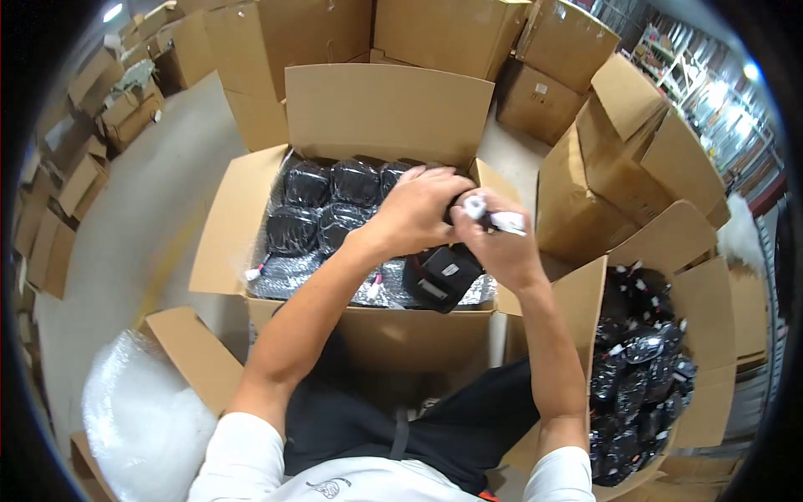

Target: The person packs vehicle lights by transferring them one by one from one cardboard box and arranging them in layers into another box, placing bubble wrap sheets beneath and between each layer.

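Observation:
My left hand [422, 209] reaches over the right part of an open carton [376, 313], its fingers bent round the top of a dark thing. Against it is my right hand [495, 238], closed, with a white piece [508, 222] sticking out by its fingers; whether this is a plug or a wrapped end I cannot tell. Below both hands a black unit [443, 276] with small white labels hangs tilted over the carton. My hands hide its upper part. Several black rounded units [293, 230] in clear plastic sit in rows beside it, over bubble wrap [288, 279].
At right, an open carton [723, 368] holds many wrapped black units [640, 376] with white plugs. A white plastic bundle [146, 418] lies at lower left. Tall cartons [452, 38] stand behind, and another open carton [577, 192] at far right.

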Tool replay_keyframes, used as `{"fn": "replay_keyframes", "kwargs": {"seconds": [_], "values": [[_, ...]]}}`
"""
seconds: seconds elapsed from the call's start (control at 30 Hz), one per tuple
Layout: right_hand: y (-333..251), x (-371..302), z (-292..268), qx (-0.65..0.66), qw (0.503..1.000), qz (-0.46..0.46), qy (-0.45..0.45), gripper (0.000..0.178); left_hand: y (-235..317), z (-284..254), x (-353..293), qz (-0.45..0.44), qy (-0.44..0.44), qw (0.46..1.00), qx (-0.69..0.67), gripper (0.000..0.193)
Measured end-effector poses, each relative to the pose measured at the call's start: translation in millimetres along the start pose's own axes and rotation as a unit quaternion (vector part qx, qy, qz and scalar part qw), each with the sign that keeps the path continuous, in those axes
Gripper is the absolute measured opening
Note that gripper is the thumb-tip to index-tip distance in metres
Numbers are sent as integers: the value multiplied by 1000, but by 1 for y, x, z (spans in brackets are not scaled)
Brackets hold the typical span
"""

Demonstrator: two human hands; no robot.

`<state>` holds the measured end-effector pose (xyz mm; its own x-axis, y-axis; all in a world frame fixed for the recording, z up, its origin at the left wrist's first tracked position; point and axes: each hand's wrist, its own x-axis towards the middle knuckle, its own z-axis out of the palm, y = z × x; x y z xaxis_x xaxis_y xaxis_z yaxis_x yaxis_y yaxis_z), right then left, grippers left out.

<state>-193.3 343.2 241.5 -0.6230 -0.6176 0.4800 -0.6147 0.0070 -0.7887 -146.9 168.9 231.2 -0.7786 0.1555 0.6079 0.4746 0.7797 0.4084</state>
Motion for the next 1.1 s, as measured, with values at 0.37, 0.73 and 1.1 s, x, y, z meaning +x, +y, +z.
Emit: {"fn": "replay_keyframes", "kwargs": {"seconds": [0.37,0.73,1.1], "values": [[13,12,23,74,997,-28,-26,49,-29,-3,-32,-199,-14,950,-242,26],[81,9,-1,109,990,89,31,34,-57,-10,-36,-340,45,922,-181,19],[135,-55,-3,-396,879,23,-266,81,-77,-43,-45,-450,316,758,-352,21]]}}
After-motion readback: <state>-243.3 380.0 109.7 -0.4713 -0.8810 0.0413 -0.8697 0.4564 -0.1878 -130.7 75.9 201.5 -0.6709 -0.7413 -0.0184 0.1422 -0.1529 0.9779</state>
